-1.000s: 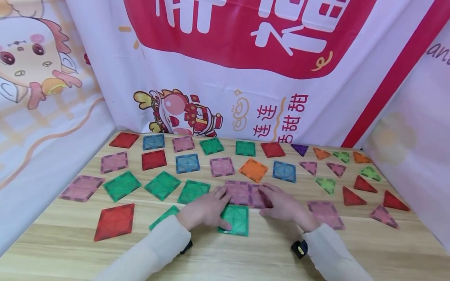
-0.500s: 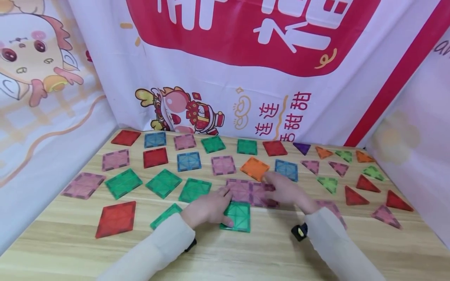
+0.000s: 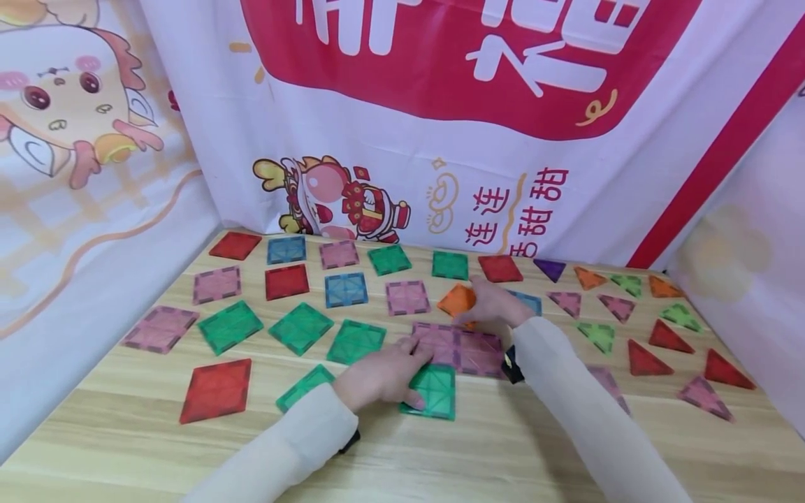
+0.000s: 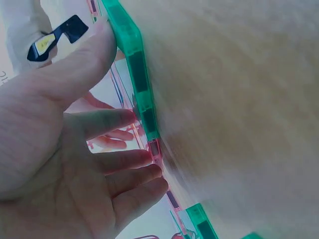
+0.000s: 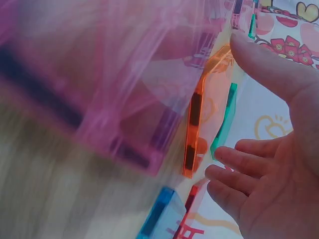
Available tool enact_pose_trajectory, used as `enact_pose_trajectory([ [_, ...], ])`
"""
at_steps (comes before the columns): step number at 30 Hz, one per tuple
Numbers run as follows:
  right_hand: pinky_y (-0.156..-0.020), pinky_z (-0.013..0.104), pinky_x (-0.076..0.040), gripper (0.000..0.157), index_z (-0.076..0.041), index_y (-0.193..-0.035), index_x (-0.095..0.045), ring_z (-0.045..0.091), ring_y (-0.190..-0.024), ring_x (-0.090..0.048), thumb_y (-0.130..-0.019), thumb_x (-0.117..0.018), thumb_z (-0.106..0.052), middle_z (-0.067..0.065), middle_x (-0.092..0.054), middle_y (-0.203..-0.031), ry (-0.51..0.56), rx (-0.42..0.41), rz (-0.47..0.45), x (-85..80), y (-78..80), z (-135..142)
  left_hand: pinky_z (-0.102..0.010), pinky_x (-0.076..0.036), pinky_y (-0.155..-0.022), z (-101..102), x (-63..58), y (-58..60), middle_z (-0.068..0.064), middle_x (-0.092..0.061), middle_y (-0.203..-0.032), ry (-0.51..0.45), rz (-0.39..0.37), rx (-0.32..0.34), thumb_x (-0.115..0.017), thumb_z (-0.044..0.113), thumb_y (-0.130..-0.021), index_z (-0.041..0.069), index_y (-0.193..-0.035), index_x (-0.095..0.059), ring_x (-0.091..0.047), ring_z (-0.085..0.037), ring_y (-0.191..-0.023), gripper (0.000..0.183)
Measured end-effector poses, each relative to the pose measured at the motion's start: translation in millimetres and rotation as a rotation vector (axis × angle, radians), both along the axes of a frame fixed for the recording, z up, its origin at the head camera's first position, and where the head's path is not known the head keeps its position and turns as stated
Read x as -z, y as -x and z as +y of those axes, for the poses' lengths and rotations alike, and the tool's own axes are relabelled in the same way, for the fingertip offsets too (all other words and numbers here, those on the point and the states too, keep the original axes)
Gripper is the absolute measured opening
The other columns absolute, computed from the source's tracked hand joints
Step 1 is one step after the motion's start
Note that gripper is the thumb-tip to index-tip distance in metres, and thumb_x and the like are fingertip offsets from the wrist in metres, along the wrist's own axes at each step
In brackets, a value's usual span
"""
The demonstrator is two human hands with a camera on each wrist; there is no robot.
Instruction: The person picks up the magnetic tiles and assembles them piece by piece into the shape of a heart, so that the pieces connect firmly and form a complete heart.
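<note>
At the left of the tabletop (image 3: 402,469) we see a pink tile (image 3: 161,329), with a red tile (image 3: 216,391) nearer and to its right. Three green tiles (image 3: 301,327) follow in a loose line; beyond them we note two rows of square tiles (image 3: 346,290), lying flat. A fourth green tile (image 3: 305,388) lies nearer, partly hidden by the left sleeve (image 3: 302,440).

At the centre, we observe the left hand (image 3: 390,372) with its grip wide: the fingers are extended, the thumb over the green square (image 3: 435,392) and the fingertips over the left pink square (image 3: 438,341). These two tiles lie edge to edge. The right pink square (image 3: 479,351) adjoins the left one; a black wrist camera (image 3: 512,365) hides part of it.

Just beyond this pair lies the orange square (image 3: 453,300), set cornerwise. The right hand (image 3: 495,302) reaches over it, its grip wide, thumb and fingers on either side of the tile; we cannot tell whether they touch it. A blue square (image 3: 530,301) shows partly behind this hand. Farther right we find triangular tiles (image 3: 648,360), in purple, orange, lime, pink and red.
</note>
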State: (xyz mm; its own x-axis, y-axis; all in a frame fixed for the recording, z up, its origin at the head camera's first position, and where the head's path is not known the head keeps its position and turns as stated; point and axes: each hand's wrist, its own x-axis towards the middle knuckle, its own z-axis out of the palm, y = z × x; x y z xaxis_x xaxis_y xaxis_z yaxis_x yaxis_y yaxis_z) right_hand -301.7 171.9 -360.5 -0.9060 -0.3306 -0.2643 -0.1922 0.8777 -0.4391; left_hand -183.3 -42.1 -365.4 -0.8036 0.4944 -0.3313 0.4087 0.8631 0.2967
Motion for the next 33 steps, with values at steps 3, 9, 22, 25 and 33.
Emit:
enact_pose_trajectory([
  [3, -0.111, 0.053, -0.029, 0.092, 0.004, -0.147, -0.021, 0.036, -0.131, -0.039, -0.082, -0.074, -0.034, 0.024, -0.036, -0.147, -0.017, 0.005, 0.006, 2.3, 1.9, -6, -0.045, -0.034, -0.11, -1, -1.2, -0.9, -0.011, -0.024, -0.157, 0.006, 0.008, -0.003, -0.072, 0.041, -0.081, 0.019, -0.148, -0.035, -0.024, -0.028, -0.144, 0.08],
  [9, -0.104, 0.049, -0.039, 0.085, 0.003, -0.144, -0.031, 0.031, -0.115, -0.05, -0.079, -0.077, -0.026, 0.021, -0.049, -0.136, 0.009, 0.039, 0.056, 7.2, 2.5, -12, -0.046, -0.033, -0.111, 1, -4.4, -2.0, -0.011, -0.027, -0.156, 0.026, 0.021, -0.016, -0.074, 0.042, -0.078, 0.019, -0.147, -0.038, -0.025, -0.029, -0.144, 0.08],
  [22, -0.101, 0.051, -0.041, 0.079, 0.003, -0.139, -0.041, 0.033, -0.116, -0.051, -0.075, -0.075, -0.029, 0.021, -0.05, -0.135, 0.03, -0.049, 0.204, -7.9, -21.2, 8, -0.048, -0.034, -0.11, 2, -2.0, -1.0, -0.009, -0.023, -0.158, 0.026, -0.013, -0.022, -0.073, 0.043, -0.079, 0.021, -0.148, -0.036, -0.023, -0.028, -0.145, 0.08],
  [25, -0.102, 0.054, -0.04, 0.077, -0.001, -0.138, -0.044, 0.034, -0.12, -0.048, -0.074, -0.076, -0.028, 0.019, -0.048, -0.138, 0.034, -0.073, 0.221, -11.5, -36.5, 17, -0.046, -0.033, -0.11, 2, -1.3, -0.3, -0.01, -0.022, -0.158, 0.031, -0.007, -0.016, -0.072, 0.044, -0.079, 0.021, -0.148, -0.036, -0.023, -0.028, -0.144, 0.081],
  [33, -0.1, 0.056, -0.04, 0.075, -0.009, -0.137, -0.048, 0.034, -0.123, -0.045, -0.071, -0.078, -0.025, 0.015, -0.047, -0.14, 0.035, -0.162, 0.208, -9.2, -92.3, 28, -0.045, -0.034, -0.11, 1, 0.5, 0.1, -0.011, -0.02, -0.158, 0.001, -0.023, -0.026, -0.071, 0.043, -0.08, 0.02, -0.148, -0.035, -0.023, -0.029, -0.144, 0.08],
])
